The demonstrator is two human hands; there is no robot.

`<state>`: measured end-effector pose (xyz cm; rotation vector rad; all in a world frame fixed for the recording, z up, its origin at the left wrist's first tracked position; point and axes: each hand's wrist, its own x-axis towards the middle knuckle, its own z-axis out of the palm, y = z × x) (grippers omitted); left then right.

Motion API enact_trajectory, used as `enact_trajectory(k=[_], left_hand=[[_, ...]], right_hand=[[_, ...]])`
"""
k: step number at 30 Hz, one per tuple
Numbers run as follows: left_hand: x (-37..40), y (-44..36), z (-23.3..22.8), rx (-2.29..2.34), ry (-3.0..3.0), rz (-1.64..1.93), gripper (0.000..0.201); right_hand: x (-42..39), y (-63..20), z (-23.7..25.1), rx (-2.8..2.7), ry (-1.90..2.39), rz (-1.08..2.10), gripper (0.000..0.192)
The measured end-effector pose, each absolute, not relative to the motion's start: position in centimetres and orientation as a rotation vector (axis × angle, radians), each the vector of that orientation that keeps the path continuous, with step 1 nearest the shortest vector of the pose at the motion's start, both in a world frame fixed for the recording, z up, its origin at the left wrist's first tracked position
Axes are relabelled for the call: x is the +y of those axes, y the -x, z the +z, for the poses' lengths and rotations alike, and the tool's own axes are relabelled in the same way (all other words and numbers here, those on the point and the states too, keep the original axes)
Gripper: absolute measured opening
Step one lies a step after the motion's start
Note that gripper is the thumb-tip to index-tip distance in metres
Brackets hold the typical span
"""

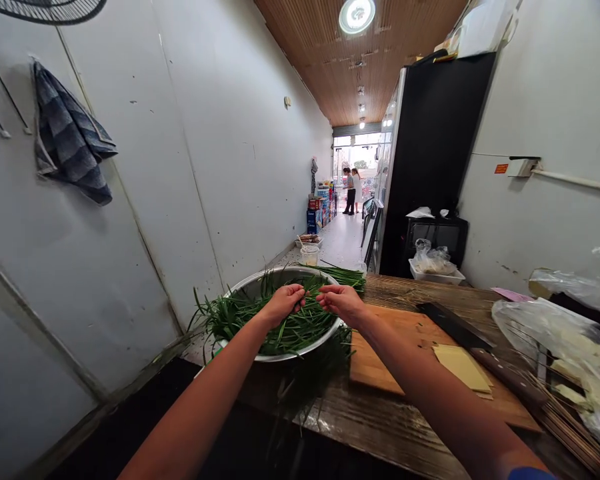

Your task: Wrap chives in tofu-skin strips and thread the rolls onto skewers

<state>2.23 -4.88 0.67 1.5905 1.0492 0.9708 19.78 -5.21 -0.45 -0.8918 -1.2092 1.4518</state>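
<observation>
A wide metal bowl stands on the wooden table, heaped with long green garlic chives that hang over its rim. My left hand is over the middle of the bowl, thumb and fingers pinched on a few thin chives. Close by on the right, my right hand is above the bowl's right rim, its fingertips also pressed together on thin green strands. Green bits show in the small gap between the hands. Behind the bowl lies a bundle of chives. More chives, dark and blurred, hang at the bowl's front right.
Right of the bowl, a cutting board carries a large knife and stacked yellow tofu sheets. Skewers and a plastic bag lie farther right. A plastic cup is behind the bowl. Two people stand near the far doorway.
</observation>
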Motion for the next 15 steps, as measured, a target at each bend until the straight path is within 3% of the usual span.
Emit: enact_trajectory(k=[4, 15], left_hand=[[-5.3, -3.0, 1.1, 1.065, -1.657, 0.966, 0.029], [-6.2, -4.1, 1.9, 1.037, -1.711, 0.855, 0.032]], right_hand=[[-6.1, -19.3, -0.2, -1.060, 0.701, 1.548, 0.029], [-5.3, -19.0, -1.1, -0.974, 0.746, 1.438, 0.024]])
